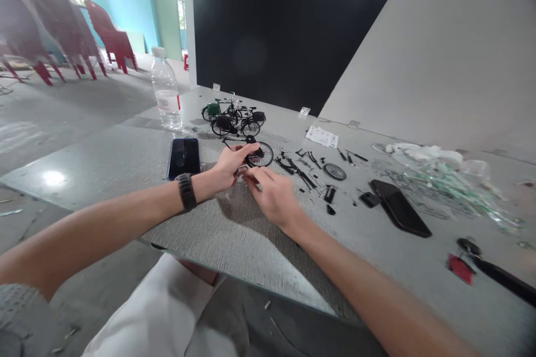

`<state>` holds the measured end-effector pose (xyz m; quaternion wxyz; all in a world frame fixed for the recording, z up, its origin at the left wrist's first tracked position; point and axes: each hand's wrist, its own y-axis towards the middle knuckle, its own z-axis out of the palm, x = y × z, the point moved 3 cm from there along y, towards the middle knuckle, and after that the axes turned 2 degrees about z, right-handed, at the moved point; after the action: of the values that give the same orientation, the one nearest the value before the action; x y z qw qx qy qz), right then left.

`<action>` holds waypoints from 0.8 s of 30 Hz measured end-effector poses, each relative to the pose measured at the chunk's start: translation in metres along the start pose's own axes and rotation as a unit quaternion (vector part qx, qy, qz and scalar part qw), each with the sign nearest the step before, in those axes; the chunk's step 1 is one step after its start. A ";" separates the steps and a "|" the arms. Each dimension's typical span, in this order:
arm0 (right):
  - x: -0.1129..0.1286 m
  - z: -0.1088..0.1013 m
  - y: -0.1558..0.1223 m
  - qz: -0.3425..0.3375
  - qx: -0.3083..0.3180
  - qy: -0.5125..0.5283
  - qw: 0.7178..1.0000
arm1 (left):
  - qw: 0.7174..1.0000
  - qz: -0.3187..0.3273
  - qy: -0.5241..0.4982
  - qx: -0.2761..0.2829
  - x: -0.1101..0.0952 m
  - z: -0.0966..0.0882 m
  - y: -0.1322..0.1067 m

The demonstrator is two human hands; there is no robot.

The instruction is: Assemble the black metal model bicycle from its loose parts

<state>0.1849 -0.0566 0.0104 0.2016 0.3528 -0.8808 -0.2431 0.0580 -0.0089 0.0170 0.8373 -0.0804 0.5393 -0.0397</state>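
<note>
In the head view, my left hand [229,168] pinches the bike [263,157], thumb laid along its frame beside the wheel and the other fingers curled underneath. My right hand [274,194] meets it from the side, thumb and fingertips drawn close together at a pale bit [242,169] too small to name; I cannot tell whether they grip it. The bike is well in from the near edge of the tabletop [201,234], and my hands hide its lower side. A watch [186,191] sits on my left wrist.

Toward the far edge stand other bikes [224,122], overlapping so that I cannot count them surely; three bags show on them, one green and two black. One bottle [166,101] stands toward the left edge, with a blue phone [183,157] lying nearer me. To the right of my hands lie loose parts [298,170], too many and too small to count, and one loose wheel [334,172]. Paper [321,136] lies by the far edge. Farther right are a second phone [400,209], one small black case [369,199], clear plastic [444,170] in a heap, and one red piece [460,269].
</note>
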 end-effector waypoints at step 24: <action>0.019 -0.011 0.000 -0.104 -0.042 -0.032 0.993 | 1.000 0.029 -0.009 0.005 0.003 0.000 -0.001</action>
<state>0.1785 -0.0734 0.0226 0.1614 0.4255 -0.8346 -0.3103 0.0589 -0.0102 0.0143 0.8432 -0.0613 0.5338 -0.0176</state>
